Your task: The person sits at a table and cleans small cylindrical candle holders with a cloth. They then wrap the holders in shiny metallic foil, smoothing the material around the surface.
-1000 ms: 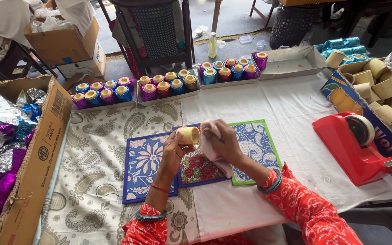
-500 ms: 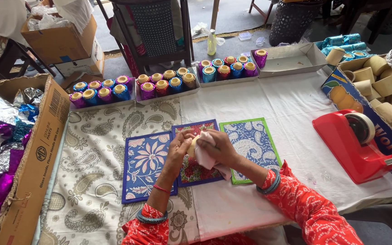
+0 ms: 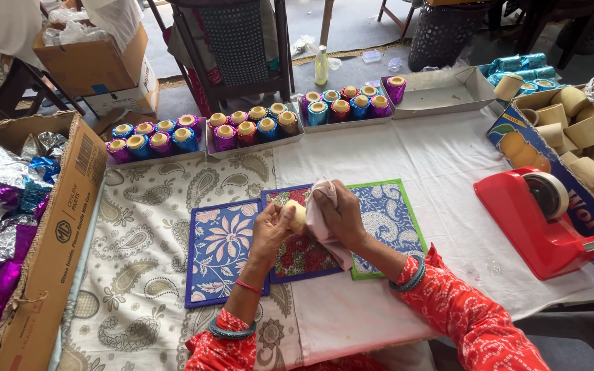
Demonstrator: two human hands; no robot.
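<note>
Cream cup (image 3: 295,214) sits pinched in the left hand (image 3: 269,230); the right hand (image 3: 338,216) presses a pink cloth (image 3: 319,223) against it, probably wiping. Beyond the grip, foil-wrapped cups (image 3: 252,129) fill trays; bare ones (image 3: 582,130) wait rightward.

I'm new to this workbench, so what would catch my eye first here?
At the centre, the left hand holds a small cream cup while the right hand presses a pink cloth against it. Rows of foil-wrapped cups line the far edge, and a red tape dispenser sits at right.

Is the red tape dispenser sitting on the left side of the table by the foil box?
No, the red tape dispenser stands at the right side of the table, next to the box of plain cups.
</note>
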